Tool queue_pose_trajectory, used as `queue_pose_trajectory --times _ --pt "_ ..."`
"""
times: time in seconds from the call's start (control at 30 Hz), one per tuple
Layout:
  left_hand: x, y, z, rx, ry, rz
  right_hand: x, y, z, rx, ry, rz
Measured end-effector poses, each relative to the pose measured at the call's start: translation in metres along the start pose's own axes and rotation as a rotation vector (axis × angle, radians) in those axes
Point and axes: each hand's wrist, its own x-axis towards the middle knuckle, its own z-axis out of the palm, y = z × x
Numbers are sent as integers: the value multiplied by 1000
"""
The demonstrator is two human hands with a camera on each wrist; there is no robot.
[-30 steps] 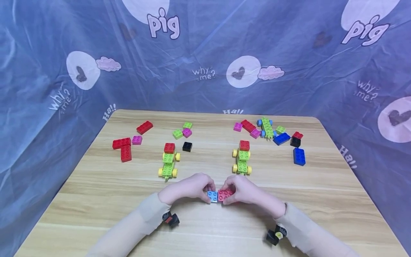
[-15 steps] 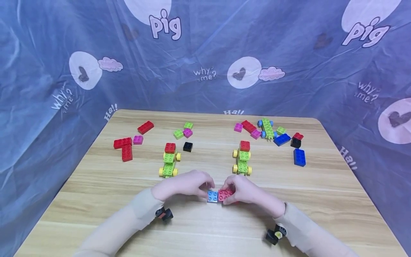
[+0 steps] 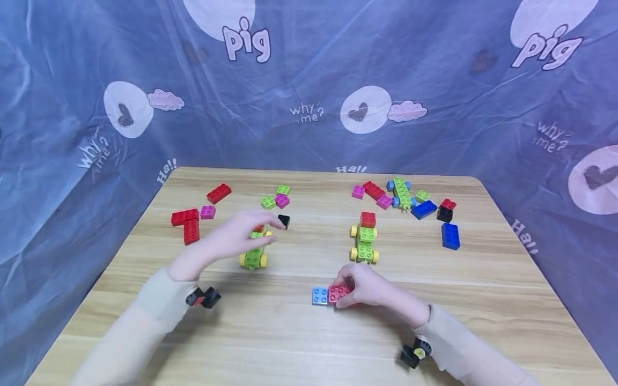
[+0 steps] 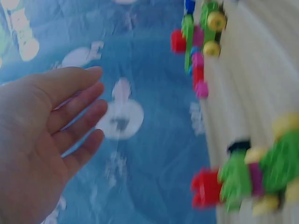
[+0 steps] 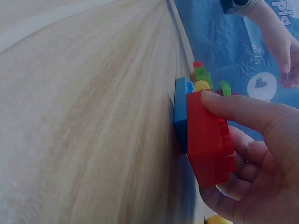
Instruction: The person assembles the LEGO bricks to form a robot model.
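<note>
My right hand [image 3: 367, 285] pinches a red toy brick [image 5: 205, 135] between thumb and fingers, near the middle front of the table. A light blue brick [image 3: 319, 296] lies right against the red brick's left end; in the right wrist view the blue brick [image 5: 180, 109] sits lower than the red one. My left hand [image 3: 241, 233] is empty, thumb and fingers apart, above a green brick car [image 3: 252, 259] with yellow wheels. It hides part of that car and its red top brick. A black brick [image 3: 285, 220] shows just beyond its fingertips.
A second green car [image 3: 365, 251] with yellow wheels stands beyond my right hand. Red bricks [image 3: 191, 230] lie at the left. Toward the back right are a green base [image 3: 401, 192] with blue wheels and dark blue bricks [image 3: 450, 236]. A printed blue cloth [image 3: 309, 80] hangs behind.
My left hand has let go of the light blue brick and moved up and left, over the left car. The right hand keeps its hold on the red brick in the same place.
</note>
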Motion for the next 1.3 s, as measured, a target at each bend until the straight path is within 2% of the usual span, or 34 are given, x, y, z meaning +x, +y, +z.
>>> queue_pose_trajectory --times 0.1,0.2,0.43,0.63,0.9,1.13,1.3 --pt "-11 -15 -16 15 87 -37 1 1 1 2 -4 7" --pt "-22 -35 -25 49 154 -91 1 2 1 4 -4 5" --pt "-54 -82 -29 70 229 -199 2 4 2 8 -8 -10" --pt "-80 -115 -23 77 187 -261 2 3 2 11 -12 -5" --pt "-103 -143 -23 34 77 -362 0 3 2 14 -3 7" --pt "-116 -162 -24 20 -33 -386 0 4 3 22 0 2" --pt "-119 -166 -24 29 -56 -358 0 4 3 23 4 -4"
